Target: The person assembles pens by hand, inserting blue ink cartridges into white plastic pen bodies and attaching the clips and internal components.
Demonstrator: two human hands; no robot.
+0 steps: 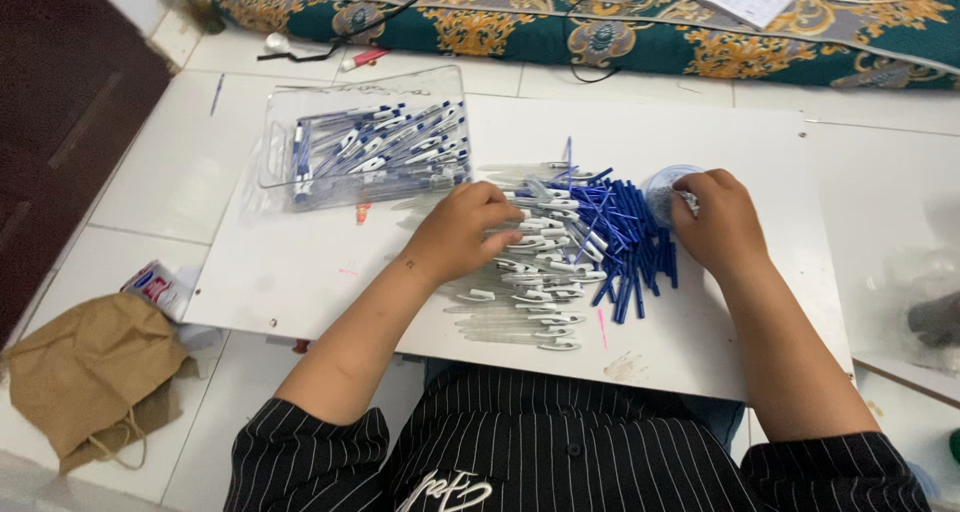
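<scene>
On a white board (700, 342) over my lap lies a pile of clear pen barrels with white clips (530, 292), and beside it a heap of blue pen parts (630, 242). My left hand (462, 230) rests on the clear barrels with its fingers curled over one of them. My right hand (718, 220) is at the right of the blue heap, its fingers pinched on a small part over a small clear round lid (662, 187). A clear plastic bag (365, 147) with several assembled blue and white pens lies at the board's far left.
A brown paper bag (85, 372) and a small printed packet (158, 284) lie on the white tiled floor at the left. A patterned teal and gold mattress (600, 27) with papers and a black cable runs along the far side. Dark wooden furniture (60, 122) stands at the left.
</scene>
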